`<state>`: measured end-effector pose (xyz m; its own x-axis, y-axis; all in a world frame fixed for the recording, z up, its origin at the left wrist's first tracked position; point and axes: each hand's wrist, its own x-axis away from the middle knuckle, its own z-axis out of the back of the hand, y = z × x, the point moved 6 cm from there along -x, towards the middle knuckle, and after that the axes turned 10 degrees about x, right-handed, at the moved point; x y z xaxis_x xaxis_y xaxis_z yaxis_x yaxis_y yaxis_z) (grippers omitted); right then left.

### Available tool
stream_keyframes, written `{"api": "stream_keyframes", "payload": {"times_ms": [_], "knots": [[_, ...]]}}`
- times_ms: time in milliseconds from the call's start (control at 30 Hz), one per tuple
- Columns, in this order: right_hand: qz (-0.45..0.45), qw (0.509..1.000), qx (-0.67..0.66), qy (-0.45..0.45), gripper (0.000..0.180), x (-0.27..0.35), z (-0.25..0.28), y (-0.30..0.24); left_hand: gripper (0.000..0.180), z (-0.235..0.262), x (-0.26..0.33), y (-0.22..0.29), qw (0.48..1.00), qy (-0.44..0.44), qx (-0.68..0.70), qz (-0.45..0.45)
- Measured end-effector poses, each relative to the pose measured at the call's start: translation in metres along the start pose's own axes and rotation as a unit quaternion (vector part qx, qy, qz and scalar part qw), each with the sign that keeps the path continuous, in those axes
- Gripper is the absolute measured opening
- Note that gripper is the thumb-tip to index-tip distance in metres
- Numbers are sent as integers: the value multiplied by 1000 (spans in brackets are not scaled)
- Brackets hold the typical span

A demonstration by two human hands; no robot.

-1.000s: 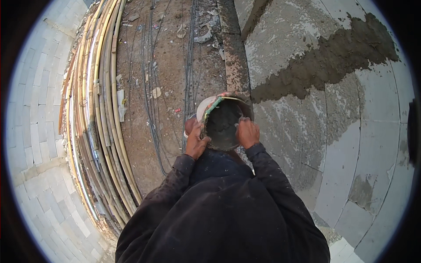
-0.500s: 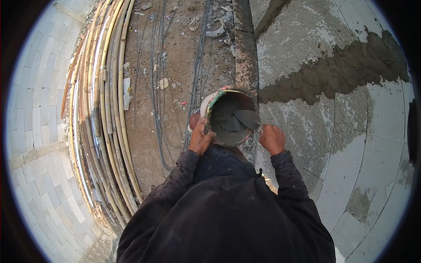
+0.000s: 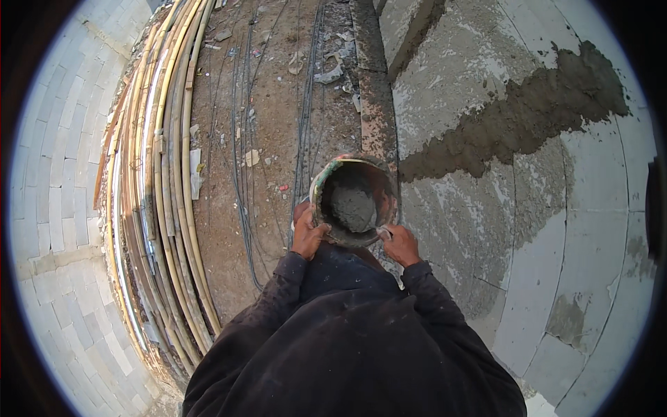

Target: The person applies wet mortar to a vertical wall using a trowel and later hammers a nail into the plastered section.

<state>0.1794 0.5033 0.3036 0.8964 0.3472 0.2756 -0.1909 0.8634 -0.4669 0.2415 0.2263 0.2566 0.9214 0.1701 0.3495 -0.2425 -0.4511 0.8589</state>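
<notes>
A round bucket [image 3: 390, 201] with a worn, paint-stained rim is close in front of me, its mouth facing up. Grey wet mortar [image 3: 353, 207] lies inside it. My left hand [image 3: 308, 234] is closed on the bucket's near left rim. At the near right rim, my right hand [image 3: 399, 244] is curled in a fist around the trowel's handle. The trowel's blade cannot be made out now; it is in the dark bucket or behind the hand.
To the right rises a block wall [image 3: 535, 271] with a dark band of fresh mortar [image 3: 500, 132] across it. Long bamboo poles [image 3: 182, 160] lie at the left by another block wall [image 3: 62, 153]. Thin dark cables [image 3: 240, 153] and rubble run along the dirt ground.
My right hand has moved left and nearer, against the bucket's rim. The trowel blade, seen over the mortar before, no longer shows. The bucket sits slightly lower and further left in view.
</notes>
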Motion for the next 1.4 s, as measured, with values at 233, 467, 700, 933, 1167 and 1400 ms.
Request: {"api": "stream_keyframes", "payload": {"times_ms": [233,467,700,933,1167,1400], "knots": [[186,972,-67,129,42,21,249,-169,35,-4,-22,13,993,46,83,74],[356,890,-164,232,38,73,454,-215,38,-24,-11,40,995,39,53,77],[-98,847,-57,519,35,69,600,-65,53,10,-30,-9,1000,23,-7,14],[-59,791,173,583,22,118,486,-127,54,-5,-23,5,996,9,64,63],[7,957,257,137,29,-7,124,-38,56,11,-6,-20,999,33,-39,14],[26,983,139,-116,37,-14,-8,-77,67,7,25,-12,950,1,-281,-135]]}}
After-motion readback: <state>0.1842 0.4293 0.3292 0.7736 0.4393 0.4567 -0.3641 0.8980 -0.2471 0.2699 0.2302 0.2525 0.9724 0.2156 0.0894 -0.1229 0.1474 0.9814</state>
